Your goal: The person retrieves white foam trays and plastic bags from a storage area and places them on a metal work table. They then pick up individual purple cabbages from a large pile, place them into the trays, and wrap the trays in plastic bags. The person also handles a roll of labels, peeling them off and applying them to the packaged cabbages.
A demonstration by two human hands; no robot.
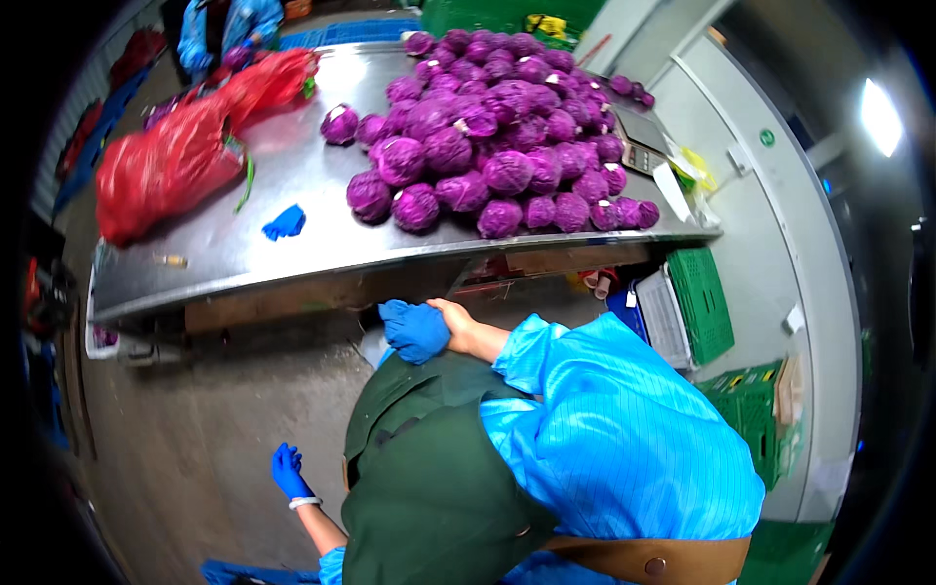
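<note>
My right hand (457,322) is bare and grips a crumpled blue bundle (415,333), which looks like a cloth or glove, in front of my green apron (439,468). My left hand (291,472) wears a blue glove and hangs low at the left, with its fingers loosely bent and nothing seen in it. Before me stands a metal table (322,179). A large pile of red cabbages (475,131) covers its middle and right. Another blue glove-like piece (284,223) lies crumpled near the table's front edge, beside a red mesh sack (168,175).
A scale (643,139) stands right of the cabbages, near a white wall (760,205). Green crates (698,307) are at the right, below table height. Across the table, a person in blue sleeves (248,22) holds a cabbage. A small knife-like object (172,260) lies at the left.
</note>
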